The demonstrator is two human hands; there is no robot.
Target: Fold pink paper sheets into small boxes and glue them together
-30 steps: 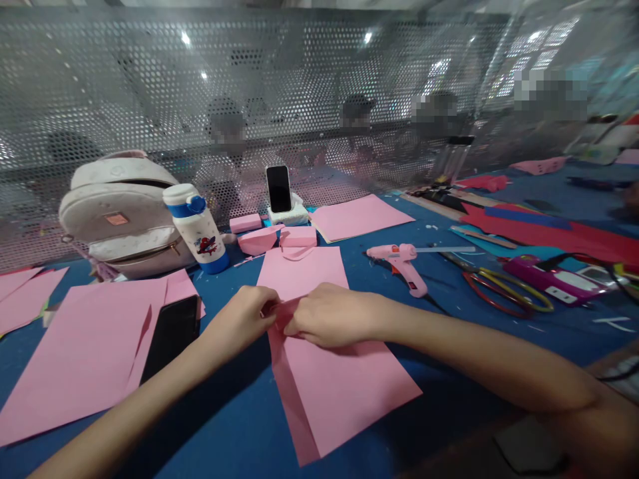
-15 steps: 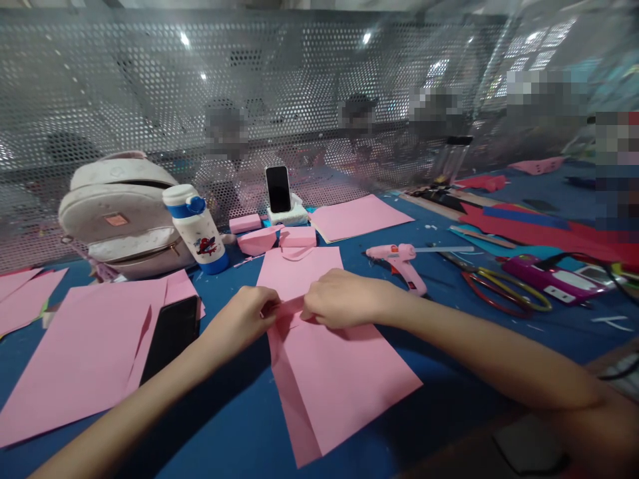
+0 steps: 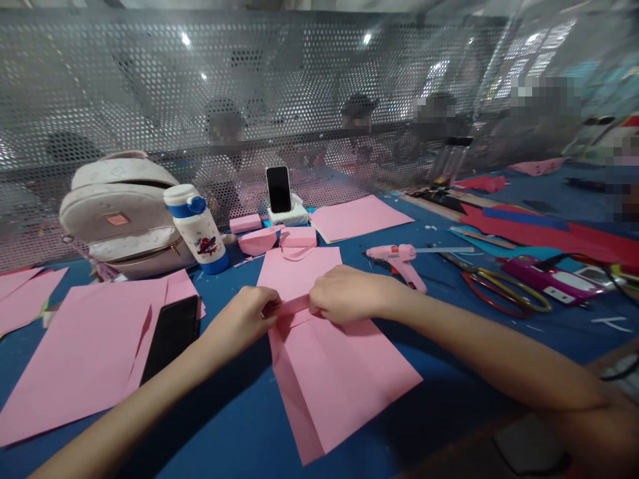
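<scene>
A folded sheet of pink paper (image 3: 344,379) lies in front of me on the blue table, with a narrow raised strip across its middle. My left hand (image 3: 252,307) pinches the left end of that strip, fingers curled. At the strip's other end, my right hand (image 3: 344,293) is closed on the paper, its fingertips partly hidden behind the knuckles. Beyond both hands another flat pink paper piece (image 3: 299,266) reaches toward small folded pink paper boxes (image 3: 298,237). A pink glue gun (image 3: 399,259) with a clear stick rests right of my right hand.
A black phone (image 3: 172,332) lies on pink sheets (image 3: 90,352) at left. Behind stand a bottle (image 3: 200,233), a pale backpack (image 3: 120,213) and a propped phone (image 3: 278,189). Scissors (image 3: 504,289) and a purple power strip (image 3: 554,279) are at right. A perforated metal screen (image 3: 299,80) closes the back.
My right hand has shifted slightly right and away from me along the strip, exposing more of it. The near end of the paper has moved a little. My left hand stays put.
</scene>
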